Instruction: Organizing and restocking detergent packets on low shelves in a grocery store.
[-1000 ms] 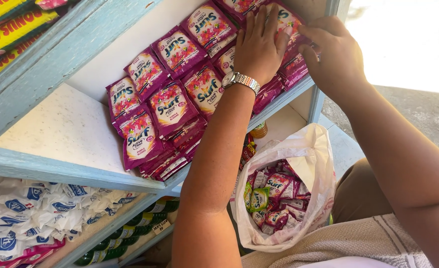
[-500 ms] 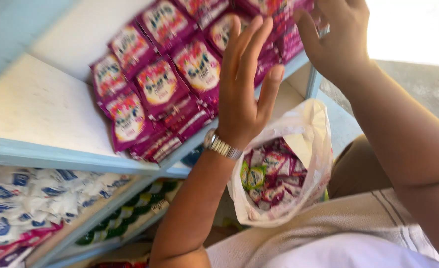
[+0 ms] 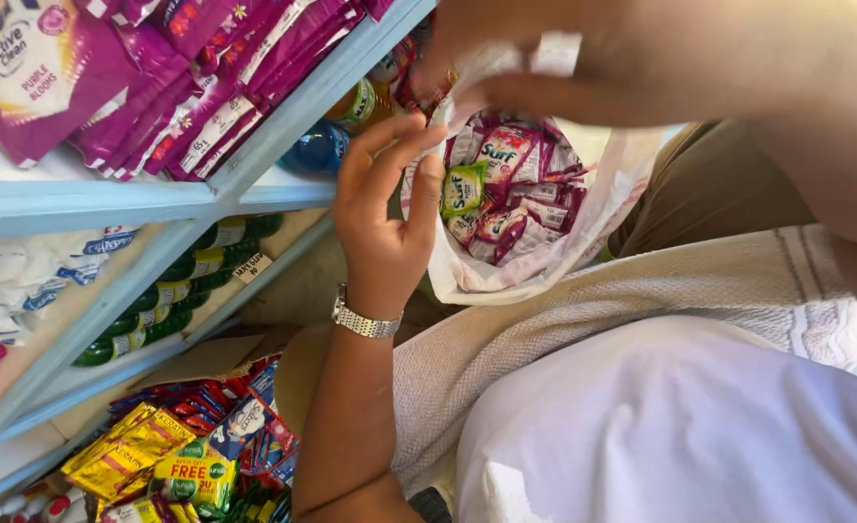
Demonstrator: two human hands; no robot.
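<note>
Head view: left hand (image 3: 382, 221) touches crinkly plastic bag (image 3: 545, 254).

Bright daylight from the upper right, glare at that corner, soft shadows, slight motion blur.

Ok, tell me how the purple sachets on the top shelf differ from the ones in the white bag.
The shelf sachets lie flat in overlapping rows on the blue shelf; the bag sachets are jumbled loose in the white plastic bag. The shelf lot looks all purple; the bag also holds a green sachet. Both lots are small purple-pink packets of the same kind.
</note>
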